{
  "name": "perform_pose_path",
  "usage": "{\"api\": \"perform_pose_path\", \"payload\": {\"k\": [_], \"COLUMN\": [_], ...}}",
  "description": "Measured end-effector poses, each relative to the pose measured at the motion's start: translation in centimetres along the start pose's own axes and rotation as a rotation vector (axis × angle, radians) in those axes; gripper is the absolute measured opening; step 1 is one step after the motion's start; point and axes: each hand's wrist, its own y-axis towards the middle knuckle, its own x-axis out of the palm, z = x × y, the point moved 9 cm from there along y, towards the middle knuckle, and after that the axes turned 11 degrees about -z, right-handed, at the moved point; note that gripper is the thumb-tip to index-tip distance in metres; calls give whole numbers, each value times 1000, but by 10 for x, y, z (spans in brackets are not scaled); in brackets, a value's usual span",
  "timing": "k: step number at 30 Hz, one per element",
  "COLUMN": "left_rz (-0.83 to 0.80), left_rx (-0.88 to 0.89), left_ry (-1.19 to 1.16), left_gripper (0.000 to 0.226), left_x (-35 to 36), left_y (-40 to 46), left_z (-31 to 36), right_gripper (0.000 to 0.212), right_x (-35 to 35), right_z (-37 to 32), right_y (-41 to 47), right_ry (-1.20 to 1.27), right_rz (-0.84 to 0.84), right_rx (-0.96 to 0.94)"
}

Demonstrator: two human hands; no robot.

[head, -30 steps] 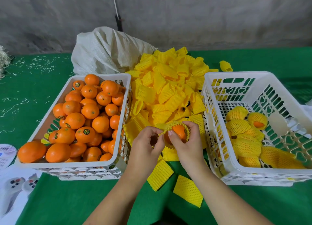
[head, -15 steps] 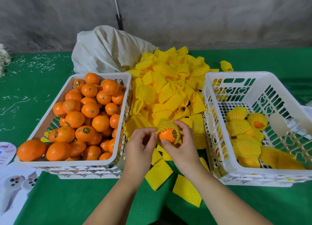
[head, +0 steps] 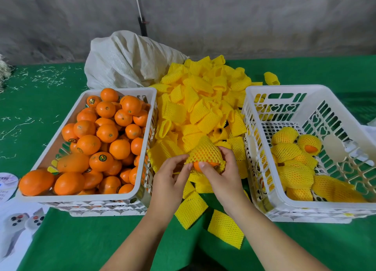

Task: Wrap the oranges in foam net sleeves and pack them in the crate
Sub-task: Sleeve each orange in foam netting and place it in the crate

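Between two crates on the green tabletop (head: 61, 240), the right hand (head: 222, 174) grips a nearly sleeved orange (head: 205, 165) while the left hand (head: 171, 175) pinches the foam net sleeve (head: 205, 151), which should be drawn evenly over the exposed near end.

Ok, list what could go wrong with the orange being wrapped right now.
1. The sleeve covers most of the orange, but its near end is bare; dropped into the right crate like this, it may slip out, like the wrapped one showing orange skin there.
2. The left hand only pinches the net edge while the right hand holds the fruit; a hard tug might tear the foam.
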Motion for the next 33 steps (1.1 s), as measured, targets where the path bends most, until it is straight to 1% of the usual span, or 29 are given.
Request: {"api": "perform_pose_path", "payload": {"k": [2, 5, 7, 8, 10, 13, 16, 17, 18, 19, 20, 21, 22, 23, 24, 25, 26, 28, 29, 30, 32, 33], "left_rz": [35, 82, 99, 100, 68, -12, -36, -40, -31, -10, 6, -15, -83, -179, -264, -312, -324, -279, -269, -253, -228, -205], "left_rx": [20, 35, 62, 81, 144, 223, 322, 321, 271, 164, 4, -177, -345, -457, -509, -510, -488, -421, -390, -366, -317, -300], "left_ry": [40, 50, 86, 99, 147, 225, 280, 246, 153, -5, -218, -446, -631, -770, -855, -894, -907, -916, -935, -956, -917, -867], "left_gripper": [23, 23, 22, 19, 13, 19, 21, 20, 20, 23, 32, 45, 57, 65, 66, 62, 57, 55, 59, 67, 86, 91], "left_x": [-1, -3, -6, -7, -4, 8, 15, 16, 13, 10, 9, 17, 31, 45, 55, 60, 59, 53, 53, 54, 51, 48], "left_y": [-3, -5, -5, -5, -6, -8, -11, -11, -9, -7, -5, -4, -5, -5, -6, -7, -6, -5, -6, -6, -6, -5], "left_z": [1, 3, 7, 8, 15, 25, 37, 38, 34, 26, 15, 2, -10, -16, -16, -16, -14, -14, -14, -13, -8, -7], "right_gripper": [72, 78, 79, 77, 73, 67, 66, 68, 71, 73, 75, 78, 82, 85, 87, 87, 85, 73, 67, 63, 61, 61], "right_x": [3, 14, 17, 16, 9, 0, -2, -2, -1, 0, 1, 4, 9, 17, 25, 33, 36, 31, 27, 24, 23, 23], "right_z": [3, 8, 7, 7, 9, 14, 10, 9, 7, 4, 1, -3, -6, -6, -5, -5, -6, -6, -6, -6, -8, -10], "right_y": [-1, -3, -4, -3, 0, 1, -1, -1, -1, -2, -2, -3, -3, -4, -7, -10, -11, -9, -8, -6, -4, -3], "right_ry": [6, -4, -39, -42, 7, 21, -8, 6, 29, 46, 41, 7, -36, -69, -85, -82, -41, 146, 214, 232, 182, 159], "right_rz": [-36, -187, -241, -226, -129, 6, 51, 53, 49, 36, 12, -29, -93, -180, -280, -356, -386, -305, -251, -209, -162, -152], "right_rx": [24, 69, 71, 61, 81, 119, 74, 62, 52, 45, 38, 35, 37, 49, 66, 79, 83, 102, 112, 118, 123, 125]}}
